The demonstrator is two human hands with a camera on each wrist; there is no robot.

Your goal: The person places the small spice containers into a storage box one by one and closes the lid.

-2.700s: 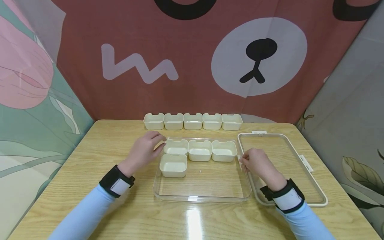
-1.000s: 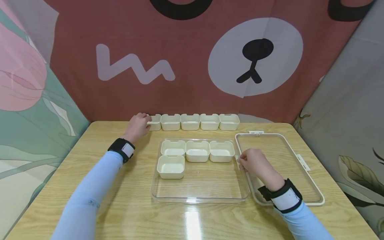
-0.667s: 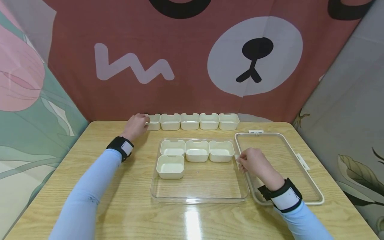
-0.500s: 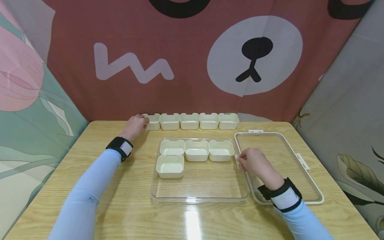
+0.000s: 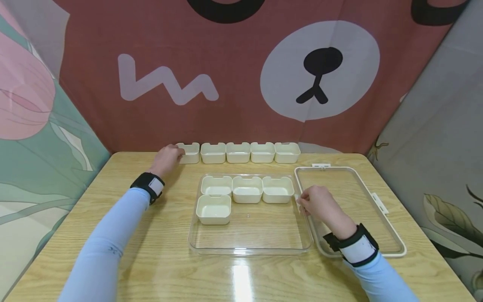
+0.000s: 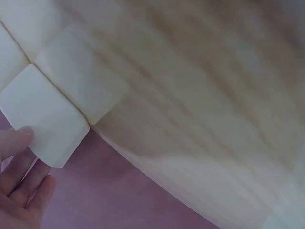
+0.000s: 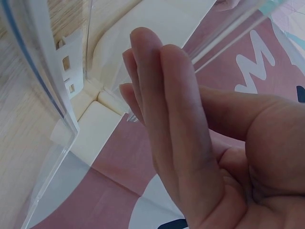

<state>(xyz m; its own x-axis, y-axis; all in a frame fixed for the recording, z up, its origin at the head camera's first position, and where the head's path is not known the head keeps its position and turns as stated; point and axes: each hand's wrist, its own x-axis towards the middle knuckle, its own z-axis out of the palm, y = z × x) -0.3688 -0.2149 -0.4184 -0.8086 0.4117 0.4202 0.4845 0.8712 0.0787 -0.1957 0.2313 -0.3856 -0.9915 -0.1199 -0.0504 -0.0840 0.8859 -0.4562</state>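
Note:
My left hand (image 5: pixel 166 160) pinches the leftmost cream bin (image 5: pixel 191 154) of the back row. In the left wrist view the thumb lies on this bin's side (image 6: pixel 45 112), and the other fingers are at its far edge. Fingertips of my right hand (image 5: pixel 320 203) pinch the right rim of a clear plastic box (image 5: pixel 249 251); the right wrist view shows them close together, with the thumb tip hidden behind them. Inside the box, three cream bins (image 5: pixel 247 191) form a back row, and another bin (image 5: pixel 213 210) sits in front at the left.
Several more cream bins (image 5: pixel 237 154) stand along the table's back edge, against a printed cloth. Right of the box lies a clear lid with a white frame (image 5: pixel 377 205) and clips, partly under my right forearm. The wooden table (image 5: pixel 158 268) extends in front.
My left hand went from the box's back left corner to the back row. It has just drawn the leftmost bin slightly left, opening a small gap. The right hand stays put.

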